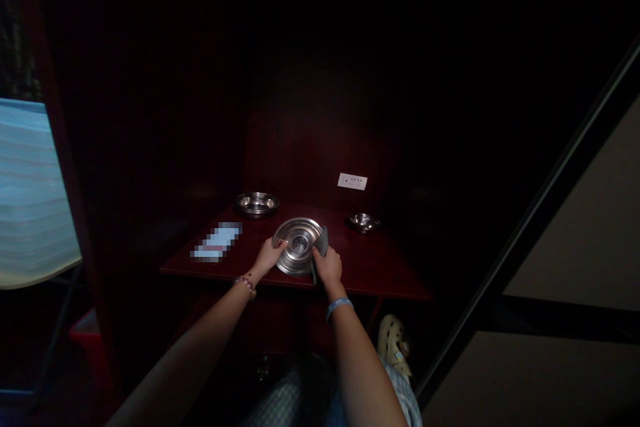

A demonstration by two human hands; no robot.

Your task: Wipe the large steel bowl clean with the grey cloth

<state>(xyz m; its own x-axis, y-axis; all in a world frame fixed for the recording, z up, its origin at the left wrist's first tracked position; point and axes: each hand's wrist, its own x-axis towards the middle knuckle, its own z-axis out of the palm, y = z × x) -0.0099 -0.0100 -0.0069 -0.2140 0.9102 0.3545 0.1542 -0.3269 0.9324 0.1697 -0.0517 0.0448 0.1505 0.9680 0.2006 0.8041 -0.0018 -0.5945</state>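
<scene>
A round steel dish (298, 244) stands tilted near the front edge of a dark red wooden table (380, 273). My left hand (269, 257) grips its left rim, fingers curled on the edge. My right hand (329, 266) is closed on a grey cloth (323, 241) pressed against the dish's right rim. Beaded bracelet on my left wrist, a light blue band on my right.
A steel bowl (257, 203) sits at the table's back left, a small steel dish (364, 221) at back right. A flat blurred card (216, 243) lies to the left. A white socket plate (353, 181) is on the back wall. My shoe (393, 340) shows below.
</scene>
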